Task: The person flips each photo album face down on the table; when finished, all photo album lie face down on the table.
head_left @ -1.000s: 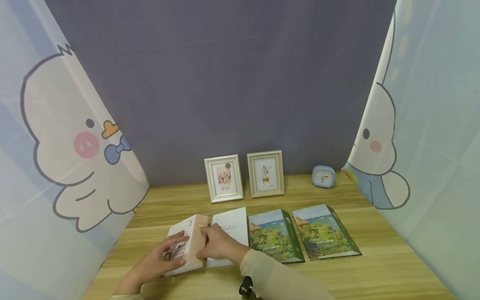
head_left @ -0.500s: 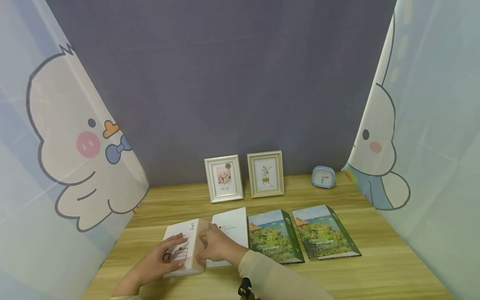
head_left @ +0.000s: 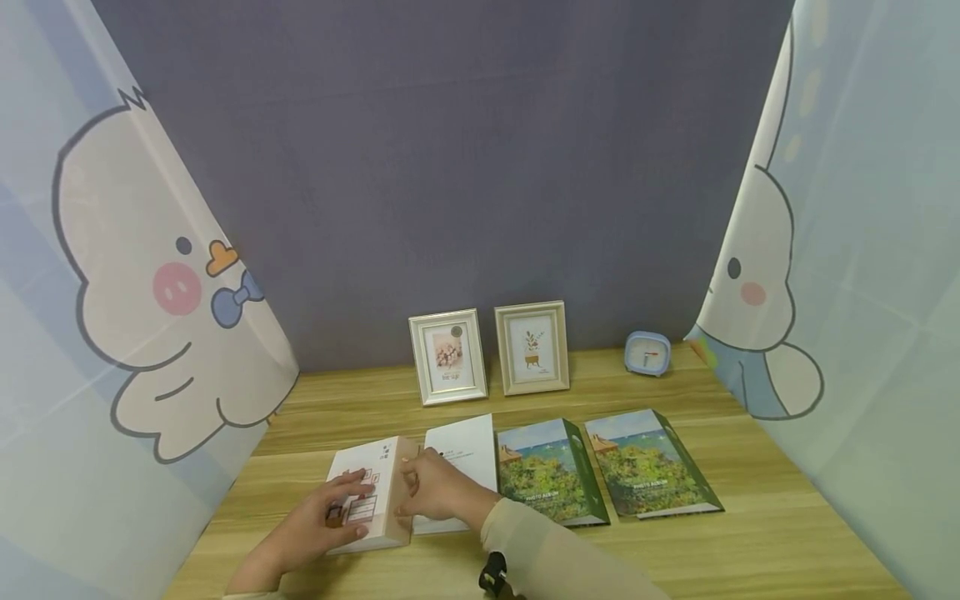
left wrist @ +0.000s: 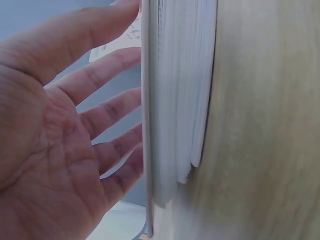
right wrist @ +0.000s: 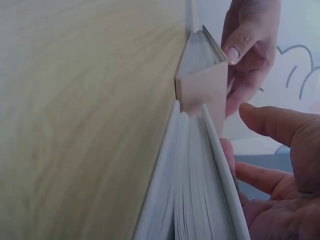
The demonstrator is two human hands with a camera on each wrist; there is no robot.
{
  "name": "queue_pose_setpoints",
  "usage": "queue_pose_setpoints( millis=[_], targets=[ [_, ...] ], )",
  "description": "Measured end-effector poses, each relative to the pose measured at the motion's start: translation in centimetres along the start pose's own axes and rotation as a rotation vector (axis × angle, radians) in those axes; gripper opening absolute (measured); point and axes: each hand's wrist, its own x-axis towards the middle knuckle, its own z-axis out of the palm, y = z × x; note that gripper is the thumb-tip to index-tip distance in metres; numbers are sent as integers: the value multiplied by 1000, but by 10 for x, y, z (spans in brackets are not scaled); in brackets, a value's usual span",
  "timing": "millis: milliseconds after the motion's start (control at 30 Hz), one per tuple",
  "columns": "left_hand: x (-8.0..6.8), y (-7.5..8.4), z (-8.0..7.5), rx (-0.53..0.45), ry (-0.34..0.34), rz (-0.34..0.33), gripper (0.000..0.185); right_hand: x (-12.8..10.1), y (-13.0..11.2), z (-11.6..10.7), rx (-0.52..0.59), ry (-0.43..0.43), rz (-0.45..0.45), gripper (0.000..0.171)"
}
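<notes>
A thick photo album with a white cover and pale pink spine lies at the left of the row. My left hand rests on its cover with fingers spread. In the left wrist view, that hand touches the cover board beside the page edges. From the right, my right hand touches the pink spine with thumb and fingertips. Below that hand lies a second white-covered album, partly hidden by it. The right wrist view shows the pink spine just past the white album's end.
Two green-spined albums with landscape covers, a nearer one and one farther right, continue the row. Behind stand a silver picture frame, a beige picture frame and a blue clock. Printed curtains border the table.
A second ago the pink-spined album was tilted with its spine side raised; it has been lowered flatter onto the table, slightly leftward. Both hands stay on it, nearly still over the last half second.
</notes>
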Motion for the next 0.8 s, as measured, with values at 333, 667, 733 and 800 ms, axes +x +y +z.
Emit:
queue_pose_setpoints(
  millis=[333,667,733,800],
  targets=[
    [15,6,-9,-39,44,-16,49,-17,38,-65,40,74,65,44],
    [45,13,-18,137,381,4,62,-59,88,-149,-27,184,53,39],
    [51,14,-21,155,417,-1,61,-69,95,-163,-44,231,60,36],
    [57,15,-24,161,440,5,61,-79,99,-176,-41,270,79,35]
  ],
)
